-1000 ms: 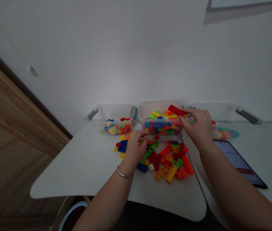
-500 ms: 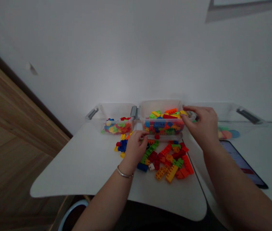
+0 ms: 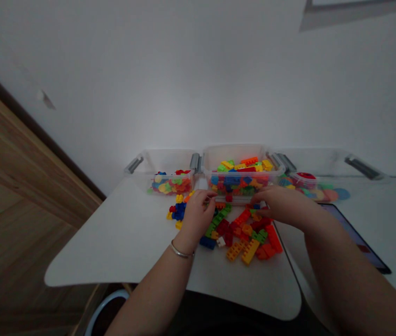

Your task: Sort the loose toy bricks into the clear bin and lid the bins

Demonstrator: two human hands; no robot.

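My left hand (image 3: 198, 212) rests at the left part of a loose pile of toy building bricks, its fingers curled with the thumb close to them; whether something is between them is hidden. My right hand (image 3: 280, 203) reaches over the pile's far right side, thumb and fingers apart. Just below its fingertips are a green brick (image 3: 255, 214) and a dark red brick (image 3: 261, 224). Nearer to me lie a yellow brick (image 3: 250, 252) and an orange brick (image 3: 234, 251). Behind the pile stands a clear plastic box (image 3: 234, 148) filled with mixed bricks, among them a yellow brick (image 3: 267, 164) at its right corner.
A second clear box (image 3: 170, 154) with small colourful pieces stands to the left. The third clear box (image 3: 318, 155), on the right, holds round flat pieces. A phone (image 3: 357, 240) lies at the right on the white table (image 3: 114, 247). Wooden panelling (image 3: 16, 196) borders the left.
My right hand has moved down from the middle box's right corner to the loose bricks, leaving a yellow brick in that box. My left hand has stayed in place.
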